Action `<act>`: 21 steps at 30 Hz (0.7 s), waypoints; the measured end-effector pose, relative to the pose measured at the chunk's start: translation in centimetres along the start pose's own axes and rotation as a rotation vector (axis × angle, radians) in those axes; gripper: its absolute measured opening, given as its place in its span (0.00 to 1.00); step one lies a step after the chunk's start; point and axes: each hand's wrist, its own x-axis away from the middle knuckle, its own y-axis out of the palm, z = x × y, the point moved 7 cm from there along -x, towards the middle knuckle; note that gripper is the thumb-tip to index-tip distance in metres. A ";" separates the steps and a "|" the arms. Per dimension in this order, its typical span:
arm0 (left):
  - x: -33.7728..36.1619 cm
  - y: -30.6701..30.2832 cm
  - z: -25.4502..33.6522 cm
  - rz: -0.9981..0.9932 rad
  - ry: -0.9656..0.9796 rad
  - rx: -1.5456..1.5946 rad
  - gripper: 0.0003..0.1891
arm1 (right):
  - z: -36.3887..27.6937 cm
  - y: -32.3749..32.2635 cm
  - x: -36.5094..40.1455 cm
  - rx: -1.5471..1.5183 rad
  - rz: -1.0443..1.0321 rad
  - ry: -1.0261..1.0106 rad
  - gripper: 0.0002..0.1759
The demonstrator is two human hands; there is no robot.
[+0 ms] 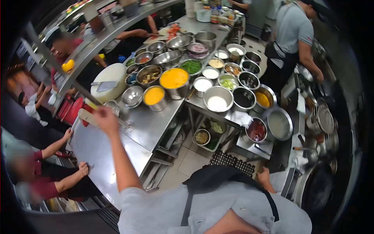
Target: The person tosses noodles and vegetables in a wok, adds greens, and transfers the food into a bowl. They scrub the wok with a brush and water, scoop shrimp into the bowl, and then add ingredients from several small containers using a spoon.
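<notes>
My left hand is stretched out over the left part of the steel table. Its fingers are closed on a pale flat strip, whose exact kind I cannot make out. Near that hand are a red container, a small metal container and a thick round white block with a cleaver on it. My right hand hangs low by my right side, close to the stove counter. Its fingers are too small and partly hidden to read.
Steel pots of yellow liquid, bowls of chopped greens and a pan of red sauce crowd the counters. A wok sits right. Co-workers stand across the table and at the right counter. A black mat lies below.
</notes>
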 end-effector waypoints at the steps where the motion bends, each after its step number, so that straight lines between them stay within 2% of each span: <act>1: -3.2 -1.9 1.9 0.206 0.077 -0.241 0.19 | 5.7 5.0 -1.6 0.093 -0.155 0.028 0.33; 2: -5.7 -2.8 3.6 0.347 0.152 -0.447 0.24 | 11.3 9.5 -2.6 0.181 -0.313 0.050 0.34; 4: -11.3 -1.5 0.2 0.303 0.036 -0.102 0.24 | 14.1 9.6 0.7 0.230 -0.498 0.150 0.31; 6: -12.1 2.5 -1.0 -0.111 -0.369 0.537 0.20 | 16.3 9.1 3.6 0.223 -0.576 0.237 0.28; 7: -12.7 1.9 -2.3 -0.105 -0.373 0.335 0.16 | 17.0 8.8 4.4 0.210 -0.588 0.264 0.27; 12: -14.1 3.0 -5.5 -0.032 -0.466 0.409 0.15 | 17.3 9.3 5.3 0.096 -0.575 0.277 0.21; 14: -14.0 2.3 -4.6 -0.003 -0.384 0.275 0.14 | 15.9 9.5 4.2 0.022 -0.540 0.254 0.20; 15: -14.0 2.3 -4.6 0.002 -0.402 0.226 0.13 | 14.4 9.2 3.6 -0.012 -0.529 0.228 0.19; 17: -13.7 2.3 -4.3 0.015 -0.407 0.255 0.13 | 11.0 7.8 2.1 -0.137 -0.445 0.324 0.18; 19: -13.1 2.1 -2.8 0.050 -0.411 0.272 0.12 | 5.0 9.8 -1.1 0.453 -0.384 -0.760 0.14; 21: -13.5 2.1 -3.9 0.059 -0.460 0.225 0.11 | 2.4 9.4 -6.0 -0.234 -0.734 -0.143 0.08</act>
